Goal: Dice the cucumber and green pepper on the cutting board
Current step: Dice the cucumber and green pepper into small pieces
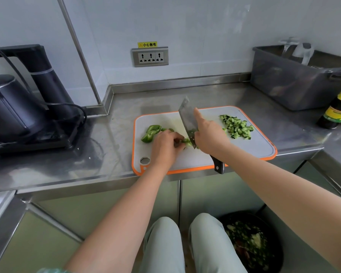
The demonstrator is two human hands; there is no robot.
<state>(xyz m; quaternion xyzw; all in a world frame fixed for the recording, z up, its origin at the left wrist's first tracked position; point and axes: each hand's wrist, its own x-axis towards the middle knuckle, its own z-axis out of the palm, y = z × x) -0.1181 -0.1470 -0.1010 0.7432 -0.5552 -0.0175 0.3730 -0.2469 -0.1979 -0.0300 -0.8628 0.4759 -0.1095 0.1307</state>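
Note:
A white cutting board with an orange rim lies on the steel counter. Diced cucumber is heaped at its back right. Green pepper pieces lie at the left of the board. My left hand presses down on a strip of green pepper near the board's middle. My right hand grips a cleaver, index finger stretched along the blade, its edge resting on the pepper strip just right of my left fingers. The cleaver's black handle end pokes out below my wrist.
A black electric kettle and its stand sit at the left with a cord. A grey plastic tub and a dark sauce bottle stand at the right. A wall socket is behind. A bin with vegetable scraps sits on the floor.

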